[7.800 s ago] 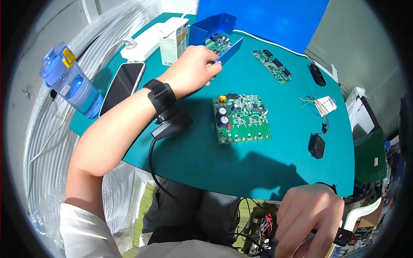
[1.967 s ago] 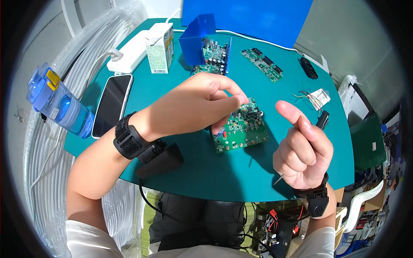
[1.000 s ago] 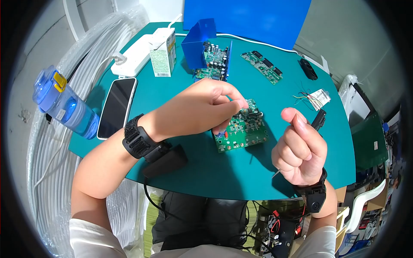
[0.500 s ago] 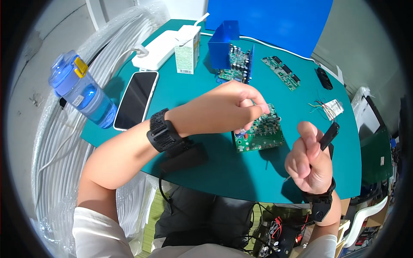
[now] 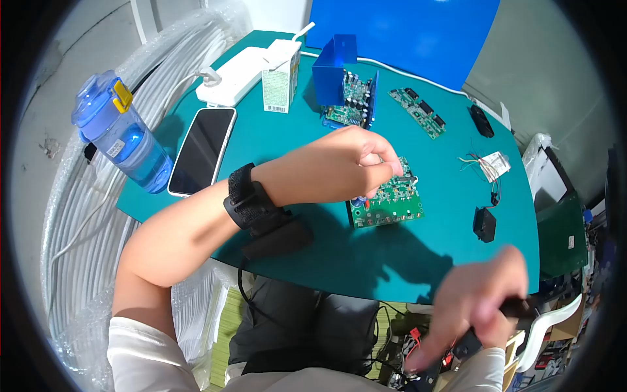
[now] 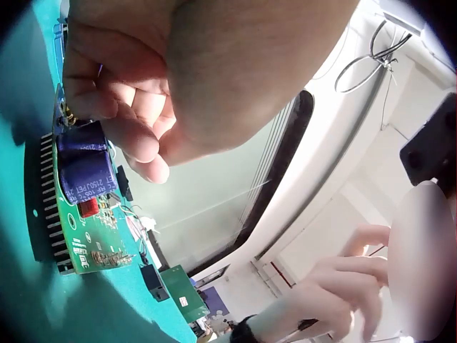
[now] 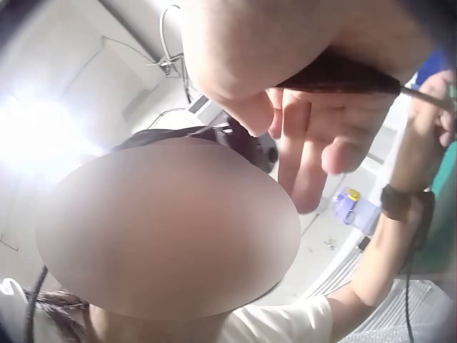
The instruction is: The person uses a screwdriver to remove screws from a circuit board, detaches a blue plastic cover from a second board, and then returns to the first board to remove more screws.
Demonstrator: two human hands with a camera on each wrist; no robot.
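Observation:
Over the upper left part of a green circuit board [image 5: 392, 212] is my left hand [image 5: 346, 163], fingers curled and fingertips close together; whether something small is between them cannot be told. The left wrist view shows that hand [image 6: 178, 78] beside dark blue capacitors [image 6: 87, 175] on the board [image 6: 96, 246]. My right hand [image 5: 483, 291], blurred, is at the table's lower right edge, away from the board. In the right wrist view, that hand [image 7: 300, 64] holds a dark-handled screwdriver [image 7: 343, 77] across the palm, several fingers extended and the metal shaft showing.
A blue metal case with a circuit board [image 5: 356, 98] stands behind the left hand. A long board [image 5: 418, 112], a black part [image 5: 484, 225] and loose wires lie rightward. Leftward are a phone [image 5: 202, 150], a water bottle [image 5: 124, 134], a carton [image 5: 279, 85] and a power strip [image 5: 238, 72].
My right hand has dropped from beside the board to the table's lower right edge, with the tool in it. The left hand keeps its pose over the board; the view has shifted slightly.

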